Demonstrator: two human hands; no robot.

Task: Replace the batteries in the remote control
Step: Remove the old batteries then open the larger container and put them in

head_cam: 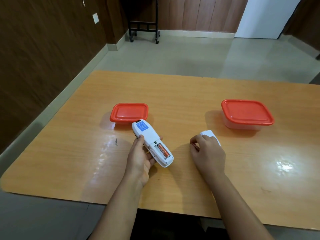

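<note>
Wood-grain table [173, 94], grey tiled floor [173, 54].

A single head-worn wide-angle camera looks forward and steeply down from above the near edge of a wooden table [207, 94], close enough that both forearms enter from the bottom of the frame. The left hand [141, 159] and right hand [207, 153] sit just below centre, with the remote [148, 135] between camera and far edge. Two red-lidded boxes, one left [129, 112] and one right [246, 111], mark the middle distance. Beyond the table the view takes in floor [190, 54] and wood-panelled walls [43, 49] (lines bow slightly toward the frame edges). No second view is supplied.
</note>
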